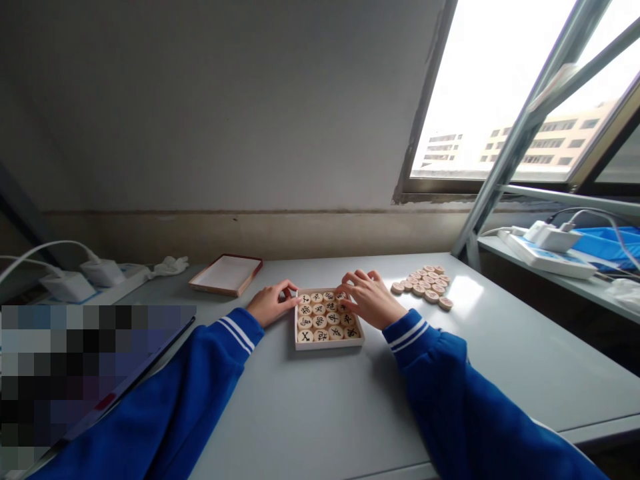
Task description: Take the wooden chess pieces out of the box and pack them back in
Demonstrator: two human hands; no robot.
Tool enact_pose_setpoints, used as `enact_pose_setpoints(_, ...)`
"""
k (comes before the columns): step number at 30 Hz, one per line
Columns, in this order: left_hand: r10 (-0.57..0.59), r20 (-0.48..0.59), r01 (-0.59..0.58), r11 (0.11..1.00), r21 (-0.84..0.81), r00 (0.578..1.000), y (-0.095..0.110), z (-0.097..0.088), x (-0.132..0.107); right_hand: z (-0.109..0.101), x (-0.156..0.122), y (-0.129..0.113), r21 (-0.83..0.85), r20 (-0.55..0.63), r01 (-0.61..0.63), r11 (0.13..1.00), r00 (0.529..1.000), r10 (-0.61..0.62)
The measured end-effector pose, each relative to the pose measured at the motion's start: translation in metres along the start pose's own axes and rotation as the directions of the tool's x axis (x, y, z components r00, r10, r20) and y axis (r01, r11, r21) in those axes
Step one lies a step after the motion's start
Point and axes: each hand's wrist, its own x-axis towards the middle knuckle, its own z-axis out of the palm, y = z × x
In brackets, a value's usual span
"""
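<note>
A shallow white-walled box [329,345] lies on the desk in front of me, filled with rows of round wooden xiangqi pieces [319,321] marked in black. At its far left corner, my left hand [273,303] is bent, with thumb and fingertips gripping the side wall. My right hand [373,297] reaches over the far right corner, thumb and fingers curled around a black-marked xiangqi piece [342,297] there, which they partly cover. Off to the right lies a loose cluster of red-marked xiangqi pieces [425,283], untouched by either hand.
Behind my left hand rests the box lid [227,275], inner side up. Power strips with plugs stand at the left [107,280] and on a side shelf at right [550,250]. A dark-edged flat object [170,347], mostly blurred out, lies beside my left sleeve. A metal post [520,140] rises at right.
</note>
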Motion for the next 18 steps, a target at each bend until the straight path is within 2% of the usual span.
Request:
enact_pose_setpoints(3, 0.006, 0.000, -0.006, 1.000, 0.003, 1.000, -0.0001, -0.0001, -0.0002, 0.0006, 0.0010, -0.0010, 0.005, 0.016, -0.028, 1.000, 0.999, 0.028)
enact_pose_setpoints(8, 0.010, 0.006, -0.010, 1.000, 0.011, 1.000, 0.0004, -0.0010, -0.0013, 0.0041, 0.0037, 0.0016, 0.120, 0.060, -0.071, 0.990, 0.996, 0.064)
enact_pose_setpoints(18, 0.002, 0.010, -0.002, 1.000, 0.029, 1.000, 0.0029, -0.0008, -0.0016, 0.0053, 0.0056, -0.0013, 0.262, 0.031, -0.075, 0.962, 0.997, 0.069)
